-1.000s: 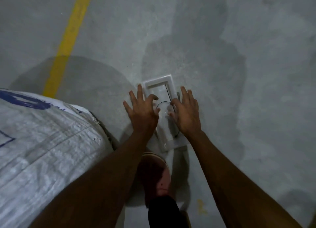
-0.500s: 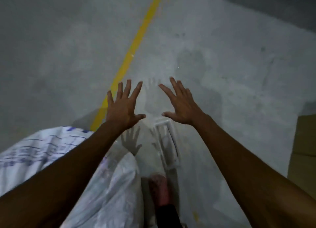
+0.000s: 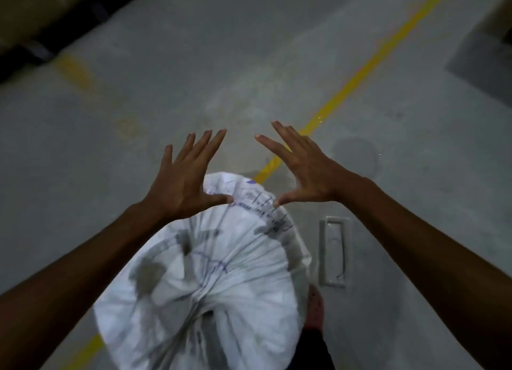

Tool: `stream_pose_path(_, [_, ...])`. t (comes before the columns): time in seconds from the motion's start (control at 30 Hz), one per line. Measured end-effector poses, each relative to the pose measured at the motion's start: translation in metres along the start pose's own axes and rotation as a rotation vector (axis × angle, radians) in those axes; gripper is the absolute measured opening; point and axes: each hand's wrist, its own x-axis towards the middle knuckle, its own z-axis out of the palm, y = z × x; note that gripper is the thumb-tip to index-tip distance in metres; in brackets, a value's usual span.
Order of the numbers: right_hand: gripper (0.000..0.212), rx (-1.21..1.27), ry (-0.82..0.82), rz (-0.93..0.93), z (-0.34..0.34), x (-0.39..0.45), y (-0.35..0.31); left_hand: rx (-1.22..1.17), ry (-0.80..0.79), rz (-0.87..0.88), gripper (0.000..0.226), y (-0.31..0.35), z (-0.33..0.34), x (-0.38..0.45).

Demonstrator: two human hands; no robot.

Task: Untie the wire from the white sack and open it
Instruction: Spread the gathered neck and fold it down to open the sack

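Observation:
A white woven sack (image 3: 221,272) with faint blue print stands on the concrete floor below my arms. Its cloth is gathered into a bunched neck (image 3: 203,295) near the bottom middle; I cannot make out a wire there. My left hand (image 3: 185,181) and my right hand (image 3: 302,170) hover above the sack's far edge, both held flat with fingers spread and nothing in them. The two thumbs point toward each other over the sack. A thin dark wire (image 3: 342,264) lies in the white tray to the right.
A shallow white rectangular tray (image 3: 322,256) lies on the floor right of the sack. A foot in a reddish shoe (image 3: 314,308) stands beside the sack. A yellow painted line (image 3: 360,73) crosses the grey floor diagonally. Dark objects sit at the top left and right edges.
A second ago both hands were down at the tray with the wire. They have lifted away empty, and the view has swung left so the sack now sits under my hands.

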Motion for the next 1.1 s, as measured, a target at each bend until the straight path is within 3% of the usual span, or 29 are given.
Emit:
stream_pose_path(0.37, [0.132,0.096,-0.407,-0.220,0.138,0.010,-0.174,-0.429,-0.069,-0.249,0.129,-0.113,0.053,-0.213])
stream_pose_path(0.53, [0.133,0.045,-0.492,-0.346,0.164,0.013,-0.217,-0.642,0.058,-0.350,0.133,-0.124,0.092,-0.270])
stream_pose_path(0.67, [0.121,-0.084,-0.530,-0.542,0.169,0.031,-0.234,-0.816,0.164,-0.400,0.130,-0.121,0.116,-0.306])
stream_pose_path(0.8, [0.105,-0.187,-0.481,-0.689,0.173,0.037,-0.233,-0.918,0.135,-0.436,0.121,-0.117,0.136,-0.326])
stream_pose_path(0.9, [0.102,-0.117,-0.430,-0.683,0.171,0.032,-0.228,-0.901,0.202,-0.413,0.105,-0.110,0.142,-0.322])
stream_pose_path(1.1, [0.097,-0.028,-0.384,-0.605,0.166,0.020,-0.224,-0.854,0.416,-0.380,0.046,-0.089,0.140,-0.293])
